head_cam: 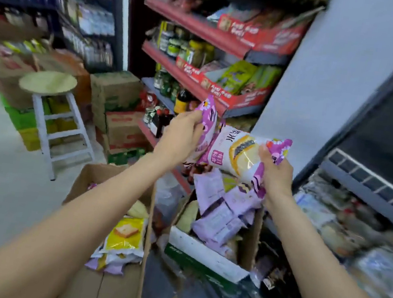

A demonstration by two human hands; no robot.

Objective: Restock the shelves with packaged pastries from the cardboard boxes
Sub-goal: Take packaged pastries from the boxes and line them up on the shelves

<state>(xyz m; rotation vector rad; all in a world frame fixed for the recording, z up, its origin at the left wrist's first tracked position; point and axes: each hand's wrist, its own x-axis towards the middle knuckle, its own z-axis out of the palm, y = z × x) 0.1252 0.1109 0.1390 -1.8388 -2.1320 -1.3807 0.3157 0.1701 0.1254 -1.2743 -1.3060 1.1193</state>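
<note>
Two purple-and-white pastry packets up in the air between the boxes and the shelving. Left hand (182, 134) with fingers curled round the upper end of a purple packet (206, 122), held nearly upright; right hand (277, 171) pinching the crimped end of a white packet (238, 152) between thumb and fingers, the packet lying roughly level and touching the other one. Below, a white-edged cardboard box (203, 251) crammed with more purple packets, and just beside it a brown cardboard box (98, 284) holding yellow toast packets (125, 237). Red-edged shelves (195, 26) ahead, already carrying jars and snack trays; an open chiller case (371, 188) to the right. Likely step: carrying a pair from box to shelf. Risks, as judged from here: a slip from the right-hand pinch, since only the thin seal is gripped and the weight hangs off it; a packet dropping back among the boxes or into the chiller; soft contents crushed by the left-hand grip; jars on the shelves knocked when reaching in, given how tightly they stand. Frame blurred by motion, so finer contact unclear.
</note>
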